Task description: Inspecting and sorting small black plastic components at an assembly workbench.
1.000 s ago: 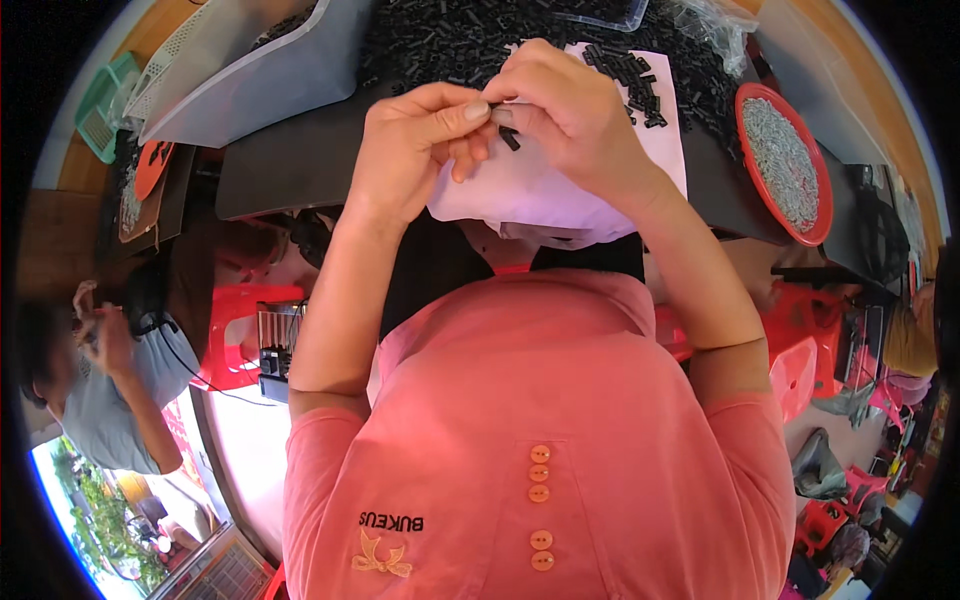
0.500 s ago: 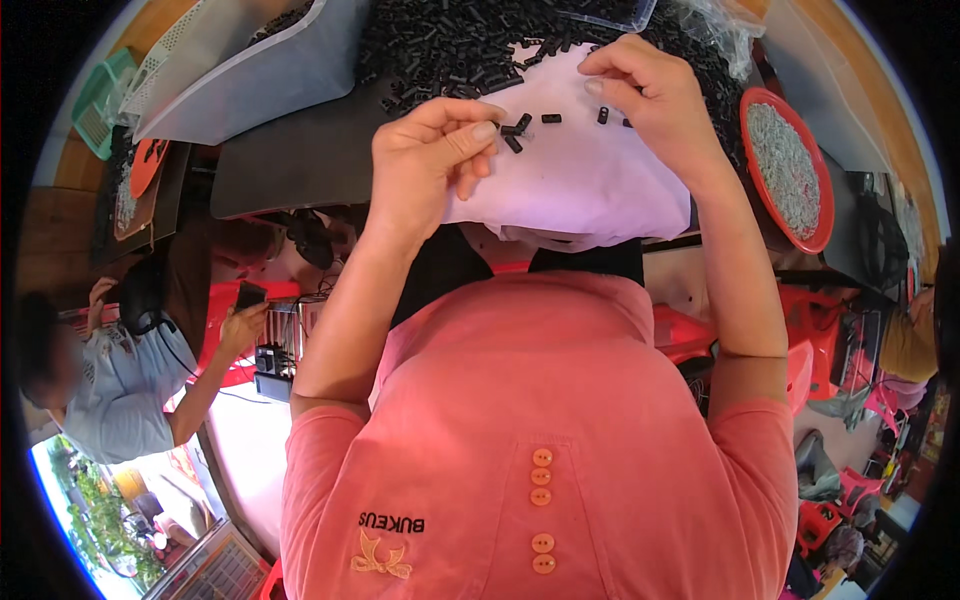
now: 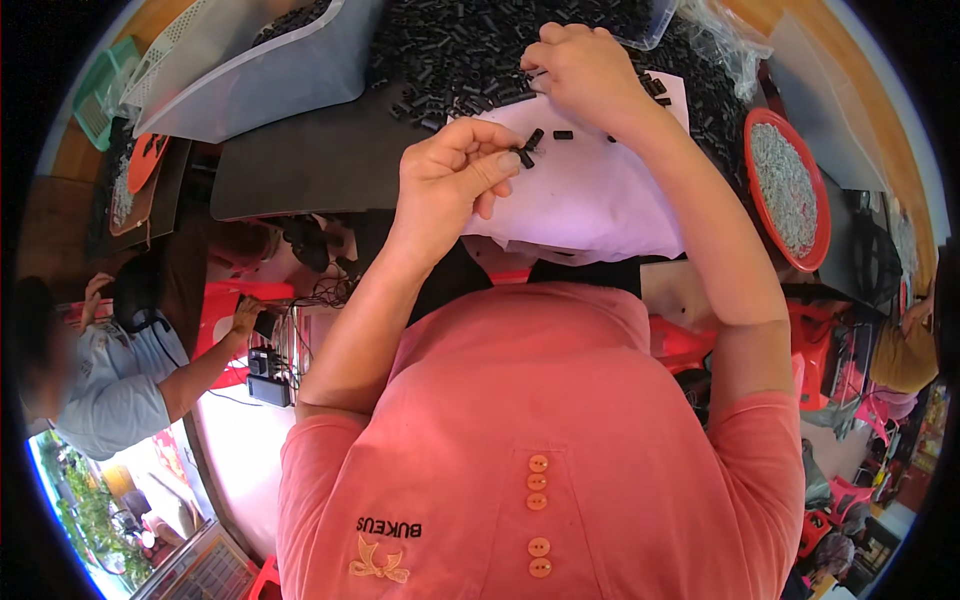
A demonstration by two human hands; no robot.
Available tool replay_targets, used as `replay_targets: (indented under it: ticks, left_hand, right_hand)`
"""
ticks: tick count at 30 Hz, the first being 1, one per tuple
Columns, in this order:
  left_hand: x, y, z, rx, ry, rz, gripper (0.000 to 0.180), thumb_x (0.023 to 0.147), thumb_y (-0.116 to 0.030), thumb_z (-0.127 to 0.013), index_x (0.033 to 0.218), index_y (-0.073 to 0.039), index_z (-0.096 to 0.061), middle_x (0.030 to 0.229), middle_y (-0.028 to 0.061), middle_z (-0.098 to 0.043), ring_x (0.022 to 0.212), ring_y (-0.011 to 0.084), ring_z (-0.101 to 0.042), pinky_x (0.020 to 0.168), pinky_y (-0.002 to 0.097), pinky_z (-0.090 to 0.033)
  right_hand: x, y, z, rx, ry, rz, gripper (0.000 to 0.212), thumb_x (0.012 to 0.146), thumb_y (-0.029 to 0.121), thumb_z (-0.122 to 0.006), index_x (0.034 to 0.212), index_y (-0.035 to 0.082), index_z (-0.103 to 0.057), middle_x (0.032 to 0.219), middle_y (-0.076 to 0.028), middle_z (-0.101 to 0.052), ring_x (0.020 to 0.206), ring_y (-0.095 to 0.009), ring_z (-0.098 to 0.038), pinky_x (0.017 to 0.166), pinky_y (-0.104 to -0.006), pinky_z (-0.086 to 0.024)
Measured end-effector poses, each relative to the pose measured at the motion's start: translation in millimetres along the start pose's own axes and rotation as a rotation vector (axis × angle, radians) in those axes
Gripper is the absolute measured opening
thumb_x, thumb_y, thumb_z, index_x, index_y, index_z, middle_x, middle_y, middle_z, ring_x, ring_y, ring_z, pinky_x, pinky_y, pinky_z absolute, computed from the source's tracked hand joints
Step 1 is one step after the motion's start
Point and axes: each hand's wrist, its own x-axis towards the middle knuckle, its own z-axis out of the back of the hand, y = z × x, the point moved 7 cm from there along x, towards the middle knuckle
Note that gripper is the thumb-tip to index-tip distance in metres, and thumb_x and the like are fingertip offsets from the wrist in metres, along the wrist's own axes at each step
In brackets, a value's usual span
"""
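My left hand (image 3: 455, 170) is closed at the fingertips over the left part of a white cloth (image 3: 600, 210), pinching a small black tubular piece (image 3: 526, 159). Another short black tube (image 3: 536, 138) sits right by those fingertips; whether it touches them I cannot tell. My right hand (image 3: 585, 75) reaches over the far edge of the cloth to a big heap of black tubular pieces (image 3: 460, 50). Its fingers are curled at the heap, and what they hold, if anything, is hidden. A single black piece (image 3: 563, 134) lies on the cloth between the hands.
At the far left stands a grey plastic bin (image 3: 270, 100) on the dark tabletop (image 3: 290, 170). A red tray (image 3: 822, 215) full of small silvery parts is on the right, near clear plastic bags (image 3: 725, 45). A person (image 3: 120, 360) sits at the left.
My right hand has moved left and farther away, from above the cloth to the heap. My left hand has shifted slightly right and nearer, still pinching.
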Motion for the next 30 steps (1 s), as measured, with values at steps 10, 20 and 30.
replay_targets:
  ticks: [10, 20, 30]
  left_hand:
    - [1, 2, 1, 0.006, 0.022, 0.041, 0.010, 0.088, 0.000, -0.064, 0.098, 0.002, -0.065, 0.074, 0.0030, -0.062, 0.057, 0.0052, -0.054, 0.047, 0.0194, -0.041]
    - [4, 3, 5, 0.017, -0.017, 0.020, 0.013, 0.090, -0.002, -0.063, 0.101, 0.004, -0.065, 0.076, 0.0073, -0.064, 0.055, 0.0097, -0.055, 0.051, 0.0212, -0.043]
    - [3, 2, 3, -0.028, -0.066, -0.012, 0.015, 0.090, -0.001, -0.064, 0.102, 0.007, -0.064, 0.077, 0.0103, -0.065, 0.055, 0.0124, -0.057, 0.052, 0.0224, -0.045]
  right_hand:
    - [-4, 2, -10, -0.029, -0.022, -0.020, 0.006, 0.080, 0.012, -0.062, 0.085, 0.008, -0.065, 0.090, -0.005, -0.060, 0.095, -0.026, -0.058, 0.081, -0.0408, -0.041]
    - [-27, 17, 23, 0.929, 0.105, -0.226, 0.007, 0.084, 0.006, -0.063, 0.089, 0.002, -0.059, 0.077, 0.001, -0.057, 0.073, -0.008, -0.054, 0.066, -0.0246, -0.044]
    - [-45, 35, 13, 1.206, -0.072, -0.294, 0.008, 0.086, 0.005, -0.062, 0.092, 0.002, -0.065, 0.078, -0.002, -0.061, 0.072, -0.009, -0.056, 0.064, -0.0251, -0.045]
